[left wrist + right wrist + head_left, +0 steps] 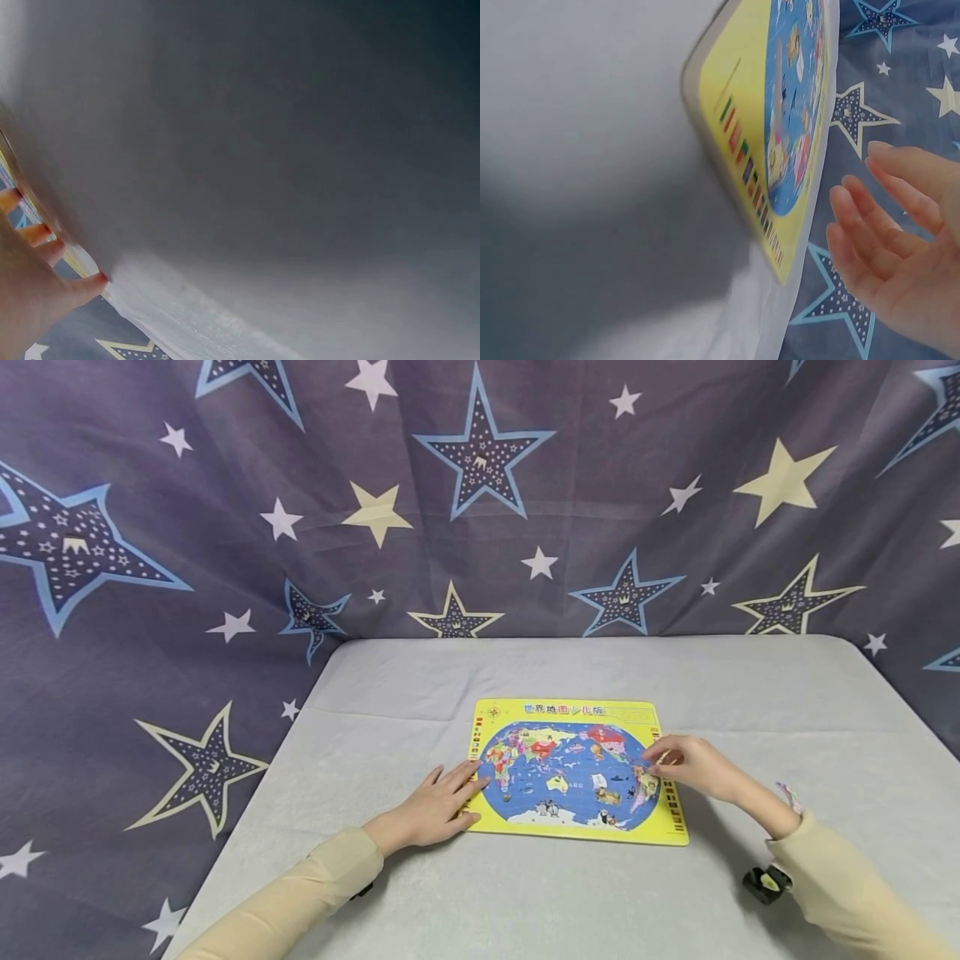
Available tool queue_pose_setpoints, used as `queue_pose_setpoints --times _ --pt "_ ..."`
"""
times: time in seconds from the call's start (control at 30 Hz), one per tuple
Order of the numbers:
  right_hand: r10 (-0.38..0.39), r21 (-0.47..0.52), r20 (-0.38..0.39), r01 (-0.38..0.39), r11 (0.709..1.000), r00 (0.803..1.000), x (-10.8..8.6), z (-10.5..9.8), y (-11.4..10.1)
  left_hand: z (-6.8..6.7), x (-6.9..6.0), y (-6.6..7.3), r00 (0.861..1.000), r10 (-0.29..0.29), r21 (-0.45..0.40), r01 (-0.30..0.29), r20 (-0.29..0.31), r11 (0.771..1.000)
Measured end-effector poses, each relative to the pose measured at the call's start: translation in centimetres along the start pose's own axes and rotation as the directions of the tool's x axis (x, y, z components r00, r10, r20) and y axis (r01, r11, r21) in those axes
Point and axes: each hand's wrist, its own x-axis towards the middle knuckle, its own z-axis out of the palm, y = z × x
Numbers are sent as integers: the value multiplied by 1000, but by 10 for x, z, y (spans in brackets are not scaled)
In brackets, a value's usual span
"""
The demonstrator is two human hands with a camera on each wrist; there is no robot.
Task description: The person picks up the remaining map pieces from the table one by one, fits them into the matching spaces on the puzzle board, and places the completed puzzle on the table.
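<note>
A yellow-bordered world map puzzle board (pixel 577 833), with a blue oval map and printed animals, lies flat on the table. My left hand (pixel 431 808) rests at its left edge, fingers spread, the fingertips on the yellow border. In the left wrist view, the fingers of that left hand (pixel 34 281) touch the rim of the board. Over the board's right edge is my right hand (pixel 697 767), fingers loosely bent. The right wrist view shows the right hand (pixel 900 232) with its thumb and fingers apart and nothing between them. That view also shows the board's flag-lined border (pixel 739 150).
A pale grey cloth covers the table (pixel 390 693). Behind it and at the sides hangs a dark curtain (pixel 510 560) with stars. A small black device (pixel 767 885) sits at the right wrist, beside the beige sleeve.
</note>
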Motion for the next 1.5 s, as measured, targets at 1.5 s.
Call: queue_pose_setpoints --times 1.5 --pt "75 -78 -216 -93 993 974 -85 -59 70 -2 0 1 1000 -1 1 1 5 1000"
